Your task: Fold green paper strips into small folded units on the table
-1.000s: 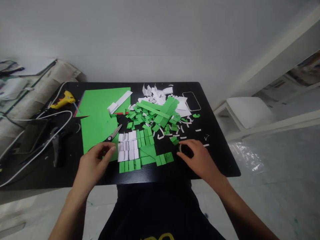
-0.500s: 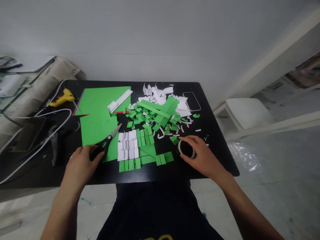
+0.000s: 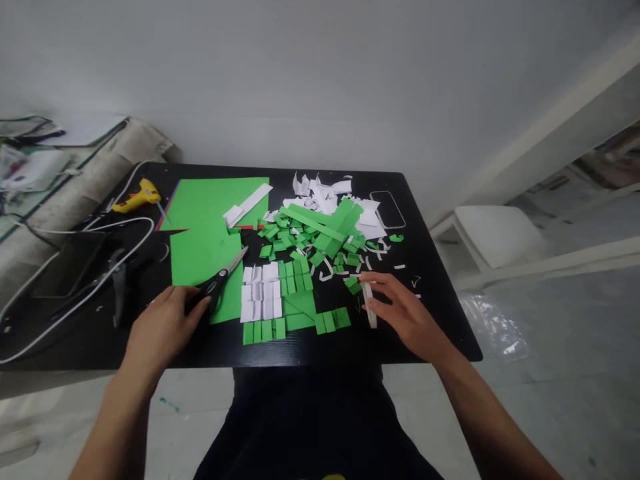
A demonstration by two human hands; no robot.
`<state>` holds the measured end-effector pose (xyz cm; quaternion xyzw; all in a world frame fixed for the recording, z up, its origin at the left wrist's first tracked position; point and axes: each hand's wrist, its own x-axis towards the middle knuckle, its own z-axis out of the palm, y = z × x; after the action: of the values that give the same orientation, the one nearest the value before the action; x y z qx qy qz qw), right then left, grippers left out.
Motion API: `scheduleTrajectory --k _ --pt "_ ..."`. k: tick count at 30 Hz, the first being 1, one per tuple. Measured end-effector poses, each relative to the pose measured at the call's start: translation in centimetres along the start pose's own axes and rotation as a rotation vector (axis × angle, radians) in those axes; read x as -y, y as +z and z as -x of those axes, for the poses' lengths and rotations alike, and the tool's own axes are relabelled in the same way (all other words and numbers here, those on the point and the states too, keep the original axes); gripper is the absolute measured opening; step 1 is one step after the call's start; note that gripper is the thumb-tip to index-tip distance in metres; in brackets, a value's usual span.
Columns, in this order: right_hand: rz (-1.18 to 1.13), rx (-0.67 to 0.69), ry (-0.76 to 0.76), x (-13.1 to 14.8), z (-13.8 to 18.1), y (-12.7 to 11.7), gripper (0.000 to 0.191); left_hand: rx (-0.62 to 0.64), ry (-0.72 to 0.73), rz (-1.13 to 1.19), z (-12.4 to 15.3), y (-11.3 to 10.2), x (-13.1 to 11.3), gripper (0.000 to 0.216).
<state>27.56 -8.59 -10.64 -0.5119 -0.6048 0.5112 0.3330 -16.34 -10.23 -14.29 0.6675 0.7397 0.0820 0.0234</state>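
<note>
My left hand grips the black handles of a pair of scissors, whose blades point away over a green paper sheet. In my right hand, a roll of white tape is held on edge between fingers and thumb, so its narrow side shows. Between the hands lie folded white paper pieces and folded green pieces in rows on a green backing. A short green folded group is nearest the tape.
Behind is a heap of green paper scraps and white scraps. A clear phone case lies at the back right. At left are a yellow glue gun, a white cable and a dark phone-like slab. A white stool stands right.
My right hand has turned the tape roll from showing its open ring to showing its edge. My left hand stays on the scissors. The whole view has shifted slightly.
</note>
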Motion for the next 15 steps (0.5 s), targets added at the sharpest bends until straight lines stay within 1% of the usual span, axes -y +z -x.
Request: scheduleTrajectory --k 2,4,7,9,12,15 --pt "-0.045 -0.004 0.028 0.0 -0.1 0.0 0.032 0.016 -0.013 -0.015 0.3 -0.8 0.0 0.037" --pt "-0.086 0.002 0.041 -0.1 -0.2 0.1 0.031 0.066 -0.050 -0.013 0.4 -1.4 -0.1 0.040" --pt "-0.147 0.047 0.031 -0.1 -0.3 0.3 0.036 0.128 -0.094 0.059 0.5 -2.0 -0.5 0.042" --pt "-0.187 0.099 0.022 0.0 -0.4 0.4 0.043 0.126 -0.095 0.173 0.6 -1.9 -0.7 0.040" --pt "-0.200 0.164 0.016 0.4 -0.3 0.7 0.051 0.089 -0.064 0.379 0.9 -1.4 -1.5 0.043" --pt "-0.183 0.163 0.004 1.1 -0.3 1.0 0.053 0.078 0.014 0.543 1.3 -1.3 -3.1 0.043"
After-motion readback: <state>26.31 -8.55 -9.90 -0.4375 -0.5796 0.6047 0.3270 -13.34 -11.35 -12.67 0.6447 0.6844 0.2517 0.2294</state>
